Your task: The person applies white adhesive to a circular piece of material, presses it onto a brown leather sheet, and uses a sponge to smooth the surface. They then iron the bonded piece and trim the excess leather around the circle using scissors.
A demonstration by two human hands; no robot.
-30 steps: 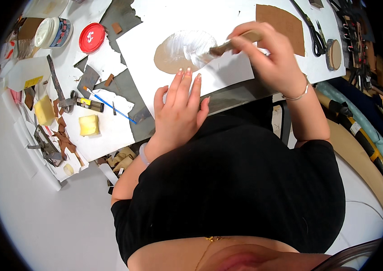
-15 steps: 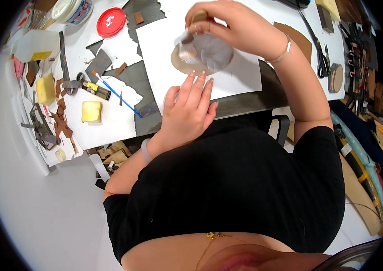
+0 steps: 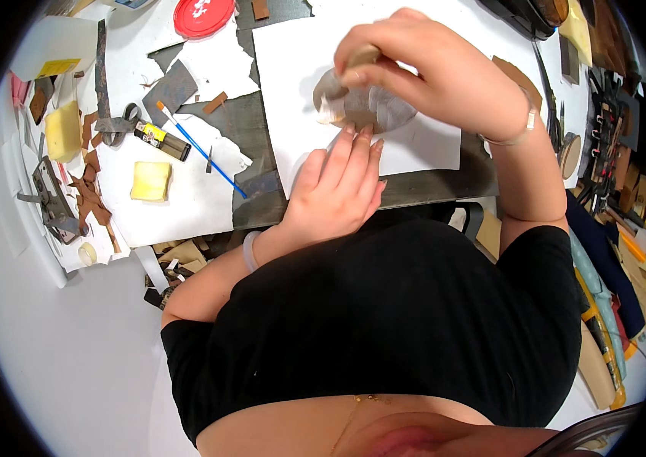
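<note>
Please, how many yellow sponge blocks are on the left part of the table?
2. The nearer block lies left of the blue-handled brush; the farther block is up and to the left, beside brown scraps. Clutter could hide another.

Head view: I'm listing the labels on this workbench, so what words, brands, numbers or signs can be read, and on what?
No text reads clearly.
Translucent container: yellow label, print too small to read.
Small dark-and-yellow item beside the blue paintbrush: label print too small to read.
Red lid: white marks; cannot tell whether they are lettering.
</note>
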